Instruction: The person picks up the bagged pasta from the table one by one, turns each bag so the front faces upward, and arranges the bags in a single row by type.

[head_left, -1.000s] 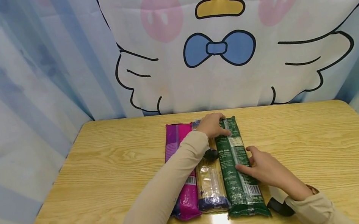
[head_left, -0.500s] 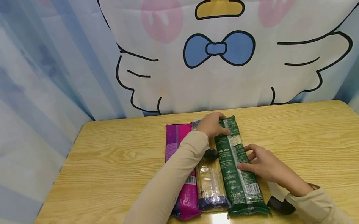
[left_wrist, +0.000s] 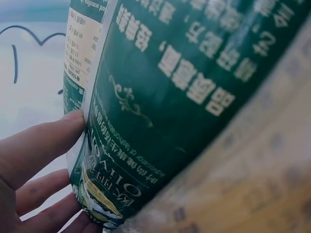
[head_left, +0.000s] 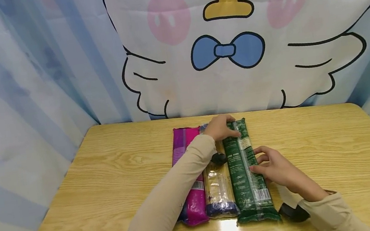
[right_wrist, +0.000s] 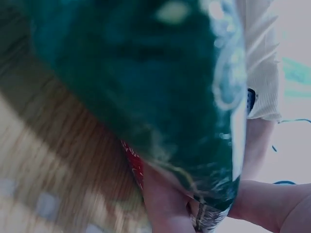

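Observation:
Lying lengthwise on the table, a green spaghetti pack (head_left: 243, 192) has a pale lengthwise seam and a barcode near its close end. My left hand (head_left: 220, 127) grips its far end, thumb on top. In the left wrist view that thumb (left_wrist: 48, 141) presses beside the pack's seam, with the other fingers round the end. My right hand (head_left: 277, 167) holds the pack's right edge, thumb on the upper face. The right wrist view shows the green wrapper (right_wrist: 146, 82) between thumb and fingers, with a bit of red pattern (right_wrist: 133, 162) under it.
Left of the green pack lie a clear pack of yellow noodles (head_left: 218, 189) with a blue end and a magenta pack (head_left: 196, 208), both partly covered by the left sleeve (head_left: 171, 192). A cartoon-printed curtain (head_left: 232, 85) hangs behind the wooden table (head_left: 122, 171).
My right thumb has slid a little from the seam toward the green pack's right edge. The left hand keeps its hold at the far end. The head view has shifted slightly.

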Available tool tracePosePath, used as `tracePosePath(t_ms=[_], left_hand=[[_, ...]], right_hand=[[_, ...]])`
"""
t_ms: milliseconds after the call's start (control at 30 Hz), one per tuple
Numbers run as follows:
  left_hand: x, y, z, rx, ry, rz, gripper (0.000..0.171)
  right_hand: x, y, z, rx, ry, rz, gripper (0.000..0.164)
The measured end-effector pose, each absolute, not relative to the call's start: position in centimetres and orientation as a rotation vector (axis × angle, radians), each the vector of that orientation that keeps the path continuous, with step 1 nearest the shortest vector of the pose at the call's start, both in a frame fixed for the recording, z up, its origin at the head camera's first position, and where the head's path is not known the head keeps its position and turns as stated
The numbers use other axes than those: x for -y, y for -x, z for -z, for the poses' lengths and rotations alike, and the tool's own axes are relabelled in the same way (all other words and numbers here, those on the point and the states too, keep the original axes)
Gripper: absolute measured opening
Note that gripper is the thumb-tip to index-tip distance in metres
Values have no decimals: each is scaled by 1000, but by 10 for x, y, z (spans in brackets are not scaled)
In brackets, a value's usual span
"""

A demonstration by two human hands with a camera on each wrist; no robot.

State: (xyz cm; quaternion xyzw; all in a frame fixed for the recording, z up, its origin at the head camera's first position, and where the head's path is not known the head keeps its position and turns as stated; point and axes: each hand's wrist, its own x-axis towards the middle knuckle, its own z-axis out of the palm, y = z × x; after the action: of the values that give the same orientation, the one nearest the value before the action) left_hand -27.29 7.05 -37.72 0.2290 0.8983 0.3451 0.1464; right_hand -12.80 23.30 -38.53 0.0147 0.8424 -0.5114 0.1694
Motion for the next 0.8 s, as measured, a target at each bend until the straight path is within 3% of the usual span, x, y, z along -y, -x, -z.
tracePosePath(t_ms=[433,800], left_hand=[[-70,267,379,-2515,-708,-1127,54],[-71,235,367,-2576,-548,-1181,60]], right_hand=[[-237,124,377,-2398,-3,1483,60],[-239,118,366,-2503,36,1477,56]])
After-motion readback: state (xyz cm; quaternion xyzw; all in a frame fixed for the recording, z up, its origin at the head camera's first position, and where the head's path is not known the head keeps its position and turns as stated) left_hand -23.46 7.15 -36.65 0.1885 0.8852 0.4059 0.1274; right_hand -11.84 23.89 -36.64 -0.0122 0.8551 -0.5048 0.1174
